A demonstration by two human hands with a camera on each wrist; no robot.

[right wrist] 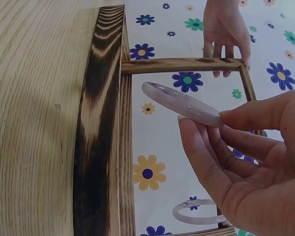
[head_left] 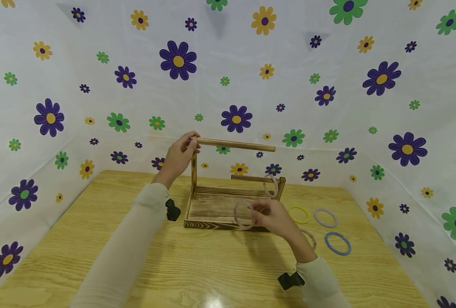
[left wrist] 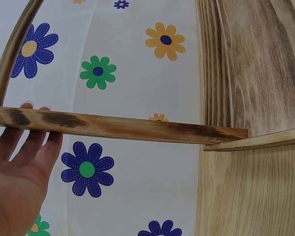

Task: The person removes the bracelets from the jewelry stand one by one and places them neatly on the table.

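Observation:
A wooden bangle stand point(head_left: 220, 225) with a shallow tray base stands on the table. At the top of its tall left post point(left wrist: 113, 127), my left hand point(head_left: 178, 157) grips the wood, thumb in front and fingers behind, where the upper bar point(head_left: 237, 144) begins. My right hand point(head_left: 277, 217) pinches a translucent pale bangle point(right wrist: 182, 104) between thumb and fingers, held up in front of the tray. Another pale bangle point(head_left: 277, 187) hangs on the lower bar point(head_left: 247, 177), near the short right post point(head_left: 282, 188). The upper bar carries no bangle.
Right of the stand lie a yellow bangle point(head_left: 299, 223), a lavender one point(head_left: 316, 216) and a blue one point(head_left: 339, 253). Another pale bangle point(head_left: 314, 244) is partly hidden behind my right wrist. A flower-patterned cloth point(head_left: 212, 94) encloses the table point(head_left: 197, 265) at the back and sides.

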